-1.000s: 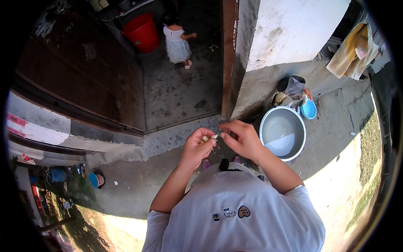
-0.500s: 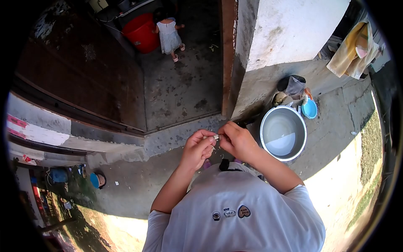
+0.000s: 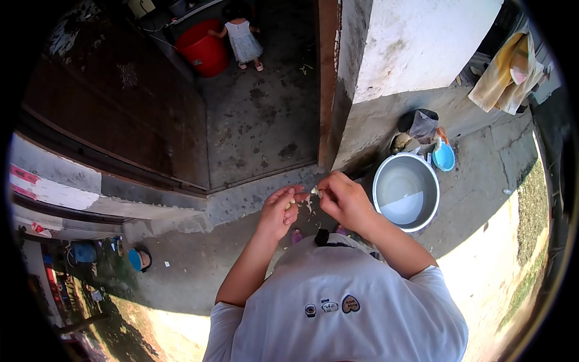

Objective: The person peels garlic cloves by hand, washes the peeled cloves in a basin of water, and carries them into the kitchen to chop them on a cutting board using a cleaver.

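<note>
My left hand point(image 3: 280, 211) is closed in front of my waist, its fingers curled around a small pale-yellow garlic clove point(image 3: 289, 204) that is mostly hidden. Close to its right, my right hand point(image 3: 342, 198) pinches a small whitish piece point(image 3: 314, 190), which looks like a garlic clove or its skin. Thin pale shreds like papery skin point(image 3: 309, 206) show just below the fingertips. A narrow gap separates the two hands.
A large metal basin point(image 3: 407, 192) of water stands on the concrete at right, beside a small blue bowl point(image 3: 444, 157). Through the doorway, a small person point(image 3: 243, 43) stands by a red tub point(image 3: 203, 48). A bucket point(image 3: 140, 259) sits at left.
My hands have drawn slightly apart, and the right one now holds the whitish piece away from the left. The small person in the doorway has shifted, one arm reaching to the red tub.
</note>
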